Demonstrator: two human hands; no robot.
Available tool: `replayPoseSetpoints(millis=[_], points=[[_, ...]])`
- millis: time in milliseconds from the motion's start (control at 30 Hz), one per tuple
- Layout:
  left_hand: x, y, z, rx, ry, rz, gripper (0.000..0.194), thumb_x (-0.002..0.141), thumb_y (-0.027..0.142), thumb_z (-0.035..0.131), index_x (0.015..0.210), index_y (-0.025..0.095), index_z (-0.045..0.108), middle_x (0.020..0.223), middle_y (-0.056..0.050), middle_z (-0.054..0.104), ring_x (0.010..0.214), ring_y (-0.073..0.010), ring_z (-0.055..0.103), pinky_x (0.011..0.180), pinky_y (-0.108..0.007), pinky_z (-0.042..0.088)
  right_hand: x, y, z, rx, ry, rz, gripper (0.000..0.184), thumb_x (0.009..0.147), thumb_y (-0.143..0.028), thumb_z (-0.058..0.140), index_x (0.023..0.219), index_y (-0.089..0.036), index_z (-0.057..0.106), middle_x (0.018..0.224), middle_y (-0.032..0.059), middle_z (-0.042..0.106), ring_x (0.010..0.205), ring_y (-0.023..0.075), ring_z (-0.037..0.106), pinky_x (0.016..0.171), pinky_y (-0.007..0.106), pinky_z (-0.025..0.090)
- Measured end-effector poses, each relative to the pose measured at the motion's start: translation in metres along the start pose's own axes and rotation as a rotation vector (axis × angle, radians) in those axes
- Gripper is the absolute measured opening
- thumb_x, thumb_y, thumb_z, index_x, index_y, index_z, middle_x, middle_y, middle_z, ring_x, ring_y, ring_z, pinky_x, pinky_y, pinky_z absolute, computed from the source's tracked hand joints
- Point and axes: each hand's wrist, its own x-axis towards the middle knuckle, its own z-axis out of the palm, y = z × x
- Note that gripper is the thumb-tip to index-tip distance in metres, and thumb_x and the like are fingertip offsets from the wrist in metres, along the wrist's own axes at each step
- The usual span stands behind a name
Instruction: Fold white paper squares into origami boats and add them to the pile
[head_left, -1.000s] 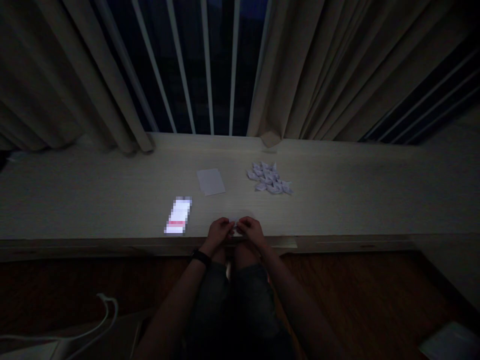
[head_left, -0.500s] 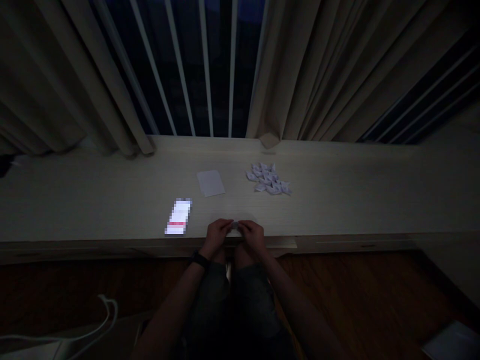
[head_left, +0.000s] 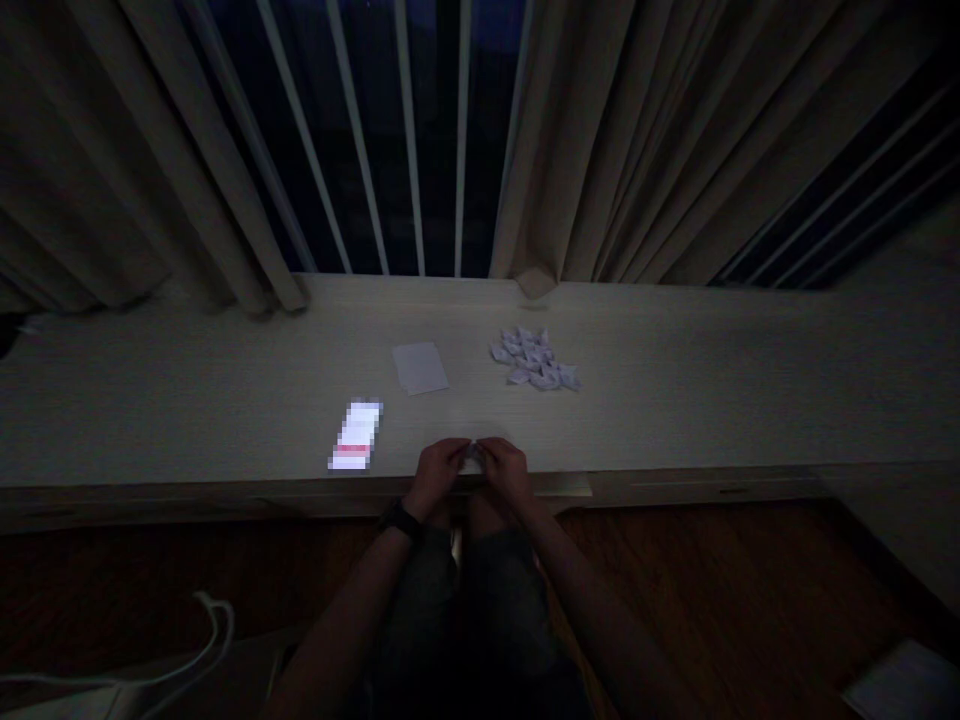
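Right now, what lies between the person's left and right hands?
In the head view, a small pale piece of paper sits between the left hand and the right hand, held by both; its exact shape is unclear.

I can't make out the shape of the small paper piece, mostly hidden by the left hand and right hand. The phone is blurred into blocks; the white cable runs off the left edge.

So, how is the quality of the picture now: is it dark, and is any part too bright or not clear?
Head view: dim overall, the floor very dark; the glowing screen is by far brightest, broken into coarse blocks; the pale piece between left hand and right hand is too small to make out clearly.
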Motion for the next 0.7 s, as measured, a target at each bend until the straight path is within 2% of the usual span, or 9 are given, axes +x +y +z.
replayPoseSetpoints(millis=[267, 433, 533, 700], points=[[0.003, 0.002, 0.000, -0.019, 0.027, -0.005, 0.025, 0.083, 0.016, 0.053, 0.101, 0.019, 0.070, 0.103, -0.005, 0.070, 0.096, -0.0163, 0.064, 0.090, -0.030, 0.049, 0.002, -0.004, 0.000, -0.121, -0.033, -0.036, 0.026, 0.087, -0.017, 0.047, 0.102, -0.019, 0.068, 0.100, 0.0073, 0.069, 0.093, 0.0187, 0.063, 0.088, 0.030, 0.047], [0.003, 0.001, 0.002, -0.034, 0.014, -0.114, 0.024, 0.082, 0.014, 0.053, 0.099, 0.018, 0.070, 0.101, -0.006, 0.071, 0.090, -0.0164, 0.066, 0.084, -0.029, 0.052, 0.000, -0.007, 0.000, -0.202, -0.074, 0.015, 0.025, 0.087, -0.019, 0.049, 0.104, -0.019, 0.067, 0.102, 0.0077, 0.069, 0.092, 0.0193, 0.064, 0.086, 0.030, 0.047], [0.003, 0.003, 0.002, -0.024, 0.024, -0.154, 0.023, 0.082, 0.023, 0.057, 0.099, 0.016, 0.070, 0.099, -0.007, 0.071, 0.088, -0.0180, 0.066, 0.081, -0.029, 0.052, -0.001, -0.010, 0.001, -0.208, -0.100, 0.019, 0.026, 0.087, -0.017, 0.048, 0.105, -0.019, 0.067, 0.103, 0.0079, 0.069, 0.093, 0.0186, 0.063, 0.086, 0.029, 0.047], [0.002, 0.011, -0.004, 0.112, -0.002, -0.061, 0.024, 0.086, 0.031, 0.053, 0.099, 0.019, 0.070, 0.099, -0.006, 0.071, 0.092, -0.0195, 0.065, 0.083, -0.030, 0.049, 0.002, -0.016, 0.003, -0.219, -0.123, 0.009, 0.025, 0.087, -0.016, 0.047, 0.101, -0.019, 0.067, 0.100, 0.0073, 0.069, 0.092, 0.0181, 0.062, 0.085, 0.027, 0.046]])
